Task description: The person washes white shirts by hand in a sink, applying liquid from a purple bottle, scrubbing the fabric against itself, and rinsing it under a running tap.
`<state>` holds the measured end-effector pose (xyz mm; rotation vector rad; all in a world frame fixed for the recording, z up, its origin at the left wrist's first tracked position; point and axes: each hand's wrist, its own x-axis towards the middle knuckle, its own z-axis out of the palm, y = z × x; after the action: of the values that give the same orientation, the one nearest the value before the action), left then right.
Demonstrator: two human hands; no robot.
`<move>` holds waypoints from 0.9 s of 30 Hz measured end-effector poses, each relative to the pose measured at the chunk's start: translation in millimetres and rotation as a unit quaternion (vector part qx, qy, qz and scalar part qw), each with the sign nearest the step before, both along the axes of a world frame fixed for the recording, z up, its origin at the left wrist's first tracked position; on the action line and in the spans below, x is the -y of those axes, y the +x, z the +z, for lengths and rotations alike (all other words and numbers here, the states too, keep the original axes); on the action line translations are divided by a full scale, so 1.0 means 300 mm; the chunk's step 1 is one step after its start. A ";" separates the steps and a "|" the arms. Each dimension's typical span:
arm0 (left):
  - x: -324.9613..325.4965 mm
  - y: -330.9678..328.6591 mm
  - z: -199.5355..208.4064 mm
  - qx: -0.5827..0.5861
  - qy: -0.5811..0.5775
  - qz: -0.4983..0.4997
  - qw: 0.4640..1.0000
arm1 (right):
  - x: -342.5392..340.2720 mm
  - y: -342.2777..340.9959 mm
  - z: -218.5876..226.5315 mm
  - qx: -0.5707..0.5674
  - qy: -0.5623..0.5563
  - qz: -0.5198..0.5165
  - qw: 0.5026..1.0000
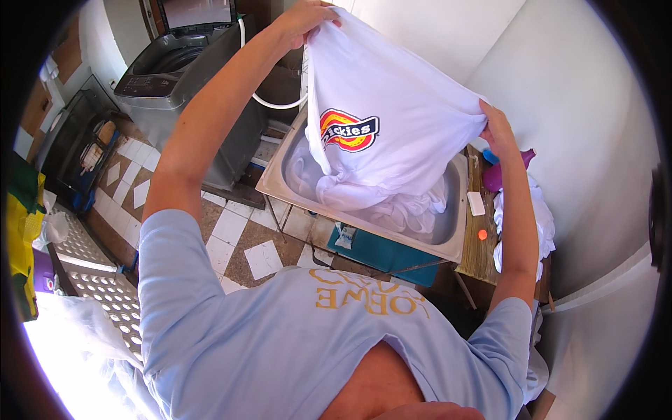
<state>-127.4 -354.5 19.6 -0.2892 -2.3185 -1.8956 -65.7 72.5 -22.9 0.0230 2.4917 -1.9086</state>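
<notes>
Now | my left hand and right hand each clench an edge of the white cotton T-shirt with a printed chest emblem | stretched upper-centre to right-of-centre, hem trailing into the steel sink below.

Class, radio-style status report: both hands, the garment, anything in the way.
Left hand and right hand both gripping white T-shirt, held up over steel sink. Hem trails into wet laundry. Nothing blocking.

We are looking at a home laundry area. A top-loading washing machine stands on a patterned tile floor beside a steel sink holding wet white laundry. A bar of soap lies on the wooden shelf next to the sink, and a white perforated basket sits on the floor.
</notes>
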 end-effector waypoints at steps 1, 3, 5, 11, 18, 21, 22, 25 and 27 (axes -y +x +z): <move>0.015 0.011 0.045 -0.006 0.041 -0.002 0.999 | -0.004 -0.006 0.037 -0.003 0.005 0.010 1.000; 0.016 0.044 0.116 -0.037 0.059 -0.020 0.997 | 0.011 0.011 0.111 -0.014 0.062 0.025 0.998; -0.058 0.136 0.181 -0.021 0.062 -0.038 0.997 | 0.026 0.039 0.119 -0.197 0.326 0.021 0.924; -0.304 0.253 -0.082 0.037 0.136 -0.165 0.976 | 0.419 0.046 -0.095 -0.083 0.021 0.205 0.975; -0.314 0.337 -0.592 0.073 0.110 -0.205 0.970 | 0.418 0.002 -0.146 0.029 -0.206 0.180 0.961; -0.215 0.333 -0.836 -0.070 -0.331 -0.133 0.932 | 0.342 -0.027 -0.076 0.012 -0.216 0.179 0.960; -0.176 0.335 -0.855 -0.075 -0.500 -0.069 0.860 | 0.286 -0.035 -0.044 0.001 -0.216 0.170 0.962; -0.032 0.265 -0.703 -0.058 -0.554 -0.088 0.826 | 0.136 0.013 0.051 -0.031 -0.242 0.084 0.966; 0.022 0.246 -0.627 -0.145 -0.555 -0.080 0.815 | 0.093 0.043 0.088 -0.042 -0.260 0.043 0.964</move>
<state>-53.8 -361.1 -168.5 -0.8094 -2.8962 -0.2331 -52.8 44.5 3.6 -0.1655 1.9131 -2.4959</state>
